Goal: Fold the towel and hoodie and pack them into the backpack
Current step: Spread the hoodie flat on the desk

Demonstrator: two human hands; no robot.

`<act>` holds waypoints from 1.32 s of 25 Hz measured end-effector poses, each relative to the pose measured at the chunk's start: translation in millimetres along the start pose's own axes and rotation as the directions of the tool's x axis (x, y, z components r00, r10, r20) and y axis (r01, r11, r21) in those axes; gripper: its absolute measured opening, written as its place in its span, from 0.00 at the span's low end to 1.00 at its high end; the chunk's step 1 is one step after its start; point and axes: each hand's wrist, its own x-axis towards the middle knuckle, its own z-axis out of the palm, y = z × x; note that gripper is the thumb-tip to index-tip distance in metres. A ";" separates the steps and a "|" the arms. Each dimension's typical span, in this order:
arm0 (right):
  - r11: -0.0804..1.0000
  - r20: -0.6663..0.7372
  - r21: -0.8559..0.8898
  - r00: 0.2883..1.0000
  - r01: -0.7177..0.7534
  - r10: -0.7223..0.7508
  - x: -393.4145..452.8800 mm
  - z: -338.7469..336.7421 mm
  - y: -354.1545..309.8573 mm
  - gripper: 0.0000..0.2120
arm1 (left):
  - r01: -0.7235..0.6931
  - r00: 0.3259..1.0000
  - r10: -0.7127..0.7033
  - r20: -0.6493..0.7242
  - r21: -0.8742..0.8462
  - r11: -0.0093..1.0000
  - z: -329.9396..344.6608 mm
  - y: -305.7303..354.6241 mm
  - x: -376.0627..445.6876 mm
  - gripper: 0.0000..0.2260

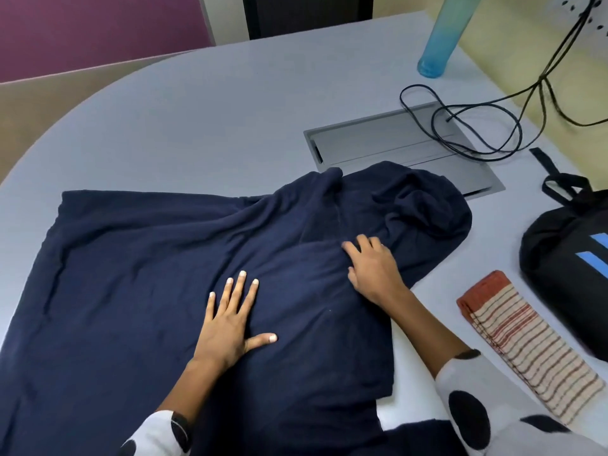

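A navy hoodie (138, 274) lies spread across the grey table (197, 110), its hood bunched at the upper right. My left hand (230, 320) presses flat on the middle of the hoodie with fingers straight and spread. My right hand (373, 268) rests on the fabric near the neck, fingers slightly bent over a fold. A folded striped towel (526, 347), cream with rust-red lines, lies on the table to the right. The black backpack (566, 268) with blue stripes sits at the right edge, partly cut off by the frame.
A grey cable hatch (378, 139) is set into the table behind the hoodie, with black cables (477, 126) looped over it. A tall teal bottle (441, 34) stands at the back right. The table's curved edge runs along the left.
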 end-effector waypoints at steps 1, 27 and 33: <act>0.999 0.036 0.040 0.999 -0.029 0.028 -5.1 2.5 -2.0 0.23 | -0.008 1.000 0.008 -0.001 0.007 1.000 -0.8 0.5 -0.2 0.51; 0.787 -0.019 0.428 0.866 -0.445 0.500 183.6 -40.4 30.9 0.03 | 0.007 0.908 -0.155 -0.388 -0.356 0.934 -130.2 -87.5 221.6 0.07; 0.602 -0.320 0.793 0.777 -0.094 0.543 236.1 -81.4 16.8 0.08 | 0.069 0.745 -0.369 -0.555 -0.486 0.871 -175.3 -89.9 250.3 0.09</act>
